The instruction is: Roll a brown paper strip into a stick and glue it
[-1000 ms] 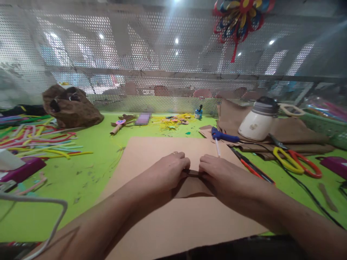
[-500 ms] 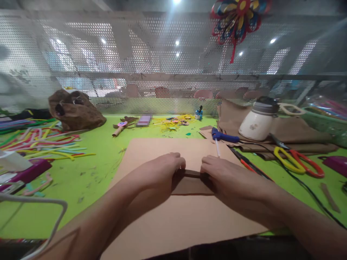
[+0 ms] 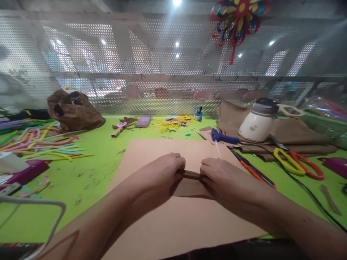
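Observation:
My left hand (image 3: 161, 171) and my right hand (image 3: 227, 177) face each other over a large tan board (image 3: 173, 224). Between them lies a small piece of brown paper (image 3: 189, 188), its far edge turned over into a narrow roll. The fingers of my left hand are closed on the left end of the roll. At the other end, my right hand's fingers are curled on it too. Both thumbs and the paper's side ends are hidden under the hands.
Right of the board lie a blue glue gun (image 3: 225, 137) with its cord, a red-and-black cutter (image 3: 256, 169) and scissors (image 3: 290, 160). Behind stand a white bottle (image 3: 256, 121) and folded brown paper (image 3: 306, 131). Pipe cleaners (image 3: 46, 141) and a brown bag (image 3: 74, 112) are leftward.
Both hands stay almost in place on the paper. The roll shows slightly wider between the fingers, and the paper's near edge has shifted a little. The view has moved slightly.

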Motion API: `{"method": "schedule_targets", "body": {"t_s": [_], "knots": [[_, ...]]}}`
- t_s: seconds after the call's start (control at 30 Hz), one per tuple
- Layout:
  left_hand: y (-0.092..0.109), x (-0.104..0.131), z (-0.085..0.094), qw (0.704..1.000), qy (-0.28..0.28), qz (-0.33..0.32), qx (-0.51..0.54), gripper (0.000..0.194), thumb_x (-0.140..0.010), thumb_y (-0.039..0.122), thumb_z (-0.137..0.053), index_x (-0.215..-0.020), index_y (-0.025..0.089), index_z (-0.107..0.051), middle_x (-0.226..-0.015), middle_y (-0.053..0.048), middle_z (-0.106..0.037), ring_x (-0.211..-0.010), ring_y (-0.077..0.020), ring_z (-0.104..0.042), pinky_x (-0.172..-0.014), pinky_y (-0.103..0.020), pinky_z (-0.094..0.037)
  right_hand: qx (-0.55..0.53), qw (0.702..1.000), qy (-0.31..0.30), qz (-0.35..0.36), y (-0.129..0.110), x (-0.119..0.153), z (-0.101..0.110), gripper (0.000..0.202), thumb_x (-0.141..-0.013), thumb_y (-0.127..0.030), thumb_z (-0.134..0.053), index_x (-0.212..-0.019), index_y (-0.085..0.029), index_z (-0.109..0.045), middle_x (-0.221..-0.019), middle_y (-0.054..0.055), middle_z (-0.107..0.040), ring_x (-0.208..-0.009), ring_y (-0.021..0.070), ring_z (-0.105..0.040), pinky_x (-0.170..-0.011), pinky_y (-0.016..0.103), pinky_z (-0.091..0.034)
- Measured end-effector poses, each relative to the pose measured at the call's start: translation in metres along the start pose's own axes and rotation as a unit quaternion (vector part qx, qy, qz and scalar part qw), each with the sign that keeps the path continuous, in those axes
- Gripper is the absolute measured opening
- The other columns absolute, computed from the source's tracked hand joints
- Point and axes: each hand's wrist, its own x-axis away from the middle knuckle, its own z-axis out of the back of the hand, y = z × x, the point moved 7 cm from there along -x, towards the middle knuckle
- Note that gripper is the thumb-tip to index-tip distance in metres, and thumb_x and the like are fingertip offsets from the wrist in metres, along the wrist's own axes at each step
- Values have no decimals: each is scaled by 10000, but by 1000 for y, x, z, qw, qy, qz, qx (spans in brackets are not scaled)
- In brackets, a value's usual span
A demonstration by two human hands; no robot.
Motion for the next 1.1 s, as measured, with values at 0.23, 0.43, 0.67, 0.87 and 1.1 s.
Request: {"method": "schedule_targets", "body": {"t_s": [0.23,0.43,0.67,0.87,1.1], "knots": [[13,6,2,999,29,-8,-35,79,-828,241,-446,-765,216,-486,-779,-22,-522,-623,-155,-449,-562,-294,-332,-13,1000,-14,7,-7,2,6,130,-863,-184,-527,-736,-190,-553,-736,15,-547,-613,133,-449,-572,286,-263],[22,7,3,997,31,-34,-63,85,-792,279,-522,-777,214,-470,-787,-30,-513,-655,-166,-453,-564,-295,-342,-14,1000,7,-10,-12,10,11,133,-867,-168,-523,-735,-188,-511,-710,-5,-519,-578,119,-401,-534,277,-227],[-7,1,4,999,-15,28,-43,45,-800,231,-502,-782,209,-537,-831,-40,-567,-669,-162,-504,-592,-289,-366,-7,1000,17,-13,-7,8,9,110,-850,-135,-514,-757,-192,-528,-754,14,-548,-642,140,-448,-564,277,-262],[-12,-4,7,999,16,28,-17,58,-781,260,-532,-815,226,-563,-847,-16,-572,-695,-166,-513,-579,-277,-355,-47,999,-12,-14,3,2,11,143,-852,-138,-491,-734,-180,-559,-777,34,-606,-663,144,-517,-583,268,-310],[-17,-8,-1,997,22,27,65,44,-766,180,-515,-752,207,-545,-855,-4,-567,-712,-136,-520,-613,-248,-383,-101,993,-18,-49,10,4,17,182,-865,-139,-461,-748,-195,-588,-750,19,-628,-628,136,-526,-528,248,-297]]}}
